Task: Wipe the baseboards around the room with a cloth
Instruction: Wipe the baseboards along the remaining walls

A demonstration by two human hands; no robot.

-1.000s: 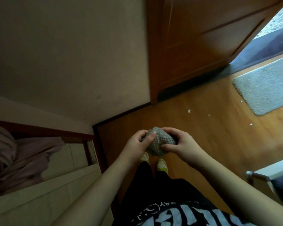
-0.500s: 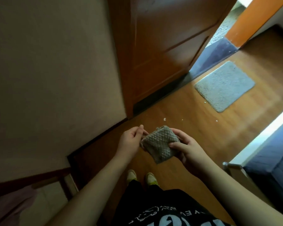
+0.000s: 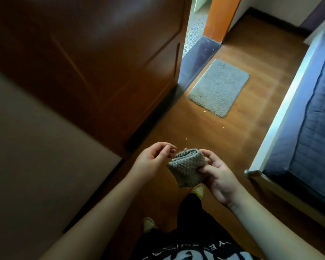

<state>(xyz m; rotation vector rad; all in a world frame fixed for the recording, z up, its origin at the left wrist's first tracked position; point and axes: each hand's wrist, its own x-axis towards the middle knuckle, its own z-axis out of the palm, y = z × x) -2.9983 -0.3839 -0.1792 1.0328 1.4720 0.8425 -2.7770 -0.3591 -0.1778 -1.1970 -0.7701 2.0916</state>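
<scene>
Centre of frame: folded grey waffle-weave cloth (image 3: 187, 168) pinched between thumb and fingers of right hand (image 3: 217, 177). Just left of it, left hand (image 3: 153, 161) loosely curled, holding nothing, not touching. Dark baseboard (image 3: 94, 196) at lower left along wall. White lettering on black shirt (image 3: 191, 253) at bottom edge, inverted, not legible. Grey mat (image 3: 219, 88) upper right.

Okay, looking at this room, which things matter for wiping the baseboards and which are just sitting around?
For the job:
cloth, folded, held in the right hand
left hand, beside the cloth, holding nothing
dark baseboard along the wall

Just lying about:
grey mat
bed
wooden door
crumbs on the floor
</scene>
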